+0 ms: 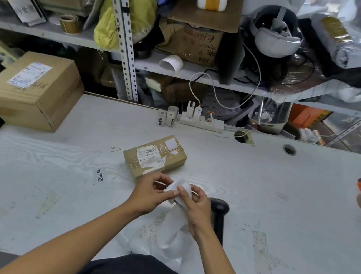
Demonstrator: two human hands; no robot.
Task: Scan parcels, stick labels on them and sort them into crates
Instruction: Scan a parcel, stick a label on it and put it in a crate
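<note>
**Peeling the label, parcel waiting**

Both hands pinch the white paper label strip [178, 190]: left hand [148, 193] fingertips clamped on its top edge, right hand [197, 205] gripping just below. The small brown cardboard parcel [155, 154] sits just beyond the fingers. I'd peel slowly, keeping the sticky side off the fingertips.

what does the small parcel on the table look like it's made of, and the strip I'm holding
Small parcel: brown cardboard, matte, with glossy clear tape and a printed paper label. Strip: thin white paper, probably label backing; it curls and hangs limp from both hands.
</note>
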